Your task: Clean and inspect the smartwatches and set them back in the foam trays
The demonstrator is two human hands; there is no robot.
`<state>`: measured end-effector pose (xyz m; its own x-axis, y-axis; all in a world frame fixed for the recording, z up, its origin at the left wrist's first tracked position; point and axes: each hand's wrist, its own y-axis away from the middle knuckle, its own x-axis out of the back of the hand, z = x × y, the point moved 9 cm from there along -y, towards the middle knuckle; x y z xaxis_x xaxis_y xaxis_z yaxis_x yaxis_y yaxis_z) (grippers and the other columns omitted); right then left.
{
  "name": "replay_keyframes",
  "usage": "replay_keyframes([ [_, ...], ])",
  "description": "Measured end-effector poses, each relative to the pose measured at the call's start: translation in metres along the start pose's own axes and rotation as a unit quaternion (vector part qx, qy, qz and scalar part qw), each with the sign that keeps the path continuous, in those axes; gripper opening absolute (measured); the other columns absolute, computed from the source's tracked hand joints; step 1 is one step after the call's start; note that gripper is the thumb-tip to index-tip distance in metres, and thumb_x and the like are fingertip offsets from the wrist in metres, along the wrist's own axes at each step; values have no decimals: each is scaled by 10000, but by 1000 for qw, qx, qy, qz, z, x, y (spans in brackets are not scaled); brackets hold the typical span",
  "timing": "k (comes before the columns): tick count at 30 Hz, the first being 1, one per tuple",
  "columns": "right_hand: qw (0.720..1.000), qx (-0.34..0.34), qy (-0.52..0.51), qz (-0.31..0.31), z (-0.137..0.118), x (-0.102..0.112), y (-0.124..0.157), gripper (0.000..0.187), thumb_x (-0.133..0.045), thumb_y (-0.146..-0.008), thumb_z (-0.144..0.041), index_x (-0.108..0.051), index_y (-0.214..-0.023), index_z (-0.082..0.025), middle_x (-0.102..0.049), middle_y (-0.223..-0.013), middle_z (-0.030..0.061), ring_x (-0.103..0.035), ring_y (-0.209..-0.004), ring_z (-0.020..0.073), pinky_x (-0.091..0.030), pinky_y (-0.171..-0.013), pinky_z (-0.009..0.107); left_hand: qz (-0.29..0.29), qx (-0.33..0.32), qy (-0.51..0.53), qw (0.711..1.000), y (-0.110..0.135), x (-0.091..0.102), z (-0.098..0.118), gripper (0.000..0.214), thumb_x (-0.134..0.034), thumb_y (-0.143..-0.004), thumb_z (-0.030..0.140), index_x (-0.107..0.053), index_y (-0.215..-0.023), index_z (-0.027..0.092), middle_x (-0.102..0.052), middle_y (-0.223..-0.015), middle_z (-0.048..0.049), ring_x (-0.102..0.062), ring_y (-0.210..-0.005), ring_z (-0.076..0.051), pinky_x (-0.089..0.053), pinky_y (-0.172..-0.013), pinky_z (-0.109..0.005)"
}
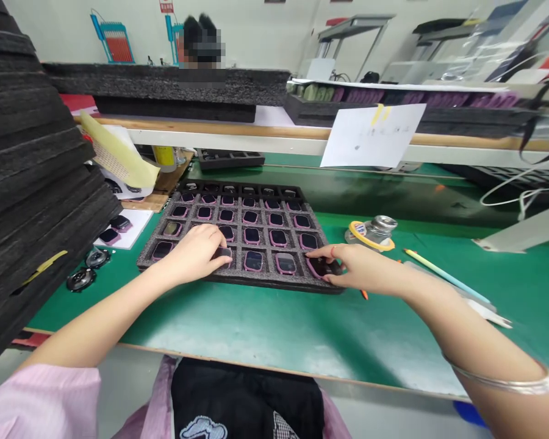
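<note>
A dark foam tray (pixel 265 278) lies on the green bench, its square pockets filled with purple-rimmed smartwatch cases (pixel 253 261) that have dark screens. In the front row, my left hand (pixel 200 251) is closed on a smartwatch case (pixel 224 253), with thumb and fingers at its edges. My right hand (pixel 354 267) pinches another smartwatch case (pixel 321 267) at the tray's front right corner; that one looks tilted in its pocket. Fingers hide part of both cases, so I cannot tell how far either is lifted.
Tall stacked foam trays (pixel 22 177) rise at the left, near round dark watch parts (pixel 81 279). A glass jar (pixel 382 228), a yellow tape ring (pixel 370 242) and a pencil (pixel 443 274) lie at the right. A shelf (pixel 293 139) crosses above the bench.
</note>
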<state>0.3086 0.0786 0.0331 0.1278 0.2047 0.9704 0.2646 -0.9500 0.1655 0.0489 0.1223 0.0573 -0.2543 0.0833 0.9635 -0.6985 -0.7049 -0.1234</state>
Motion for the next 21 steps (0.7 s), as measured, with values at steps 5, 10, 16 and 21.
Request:
replay_keyframes([
  [5, 998, 13, 55, -18, -14, 4, -8, 550, -638, -711, -121, -708, -1255, -170, -741, -1233, 114, -755, -1000, 284, -590, -819, 344, -34, 9, 53, 998, 4, 11, 4, 172, -680, -923, 368, -756, -969, 220, -784, -929, -14, -723, -844, -219, -507, -743, -293],
  [10, 996, 19, 84, -4, -37, 23, -13, 492, -642, -741, -197, -690, -1231, -197, -762, -1158, 95, -748, -960, 272, -561, -777, 326, -10, 9, 92, 996, -23, -1, 18, 278, -630, -968, 414, -748, -1092, 195, -782, -983, -35, -717, -879, -204, -506, -770, -268],
  [16, 996, 34, 83, -21, -74, 16, -34, 467, -686, -759, -236, -692, -1226, -214, -779, -1123, 75, -722, -1070, 270, -534, -850, 302, -24, -7, 29, 999, -46, -27, 39, 352, -559, -1006, 376, -716, -1122, 83, -716, -1099, -187, -611, -1145, -354, -491, -942, -441],
  [21, 995, -13, 98, -21, -78, 8, -42, 456, -682, -767, -211, -678, -1220, -167, -784, -1037, 136, -741, -977, 310, -506, -737, 320, -53, -27, 49, 997, -42, -32, 42, 376, -581, -989, 436, -724, -1082, 102, -687, -1082, -168, -585, -1133, -334, -461, -998, -448],
])
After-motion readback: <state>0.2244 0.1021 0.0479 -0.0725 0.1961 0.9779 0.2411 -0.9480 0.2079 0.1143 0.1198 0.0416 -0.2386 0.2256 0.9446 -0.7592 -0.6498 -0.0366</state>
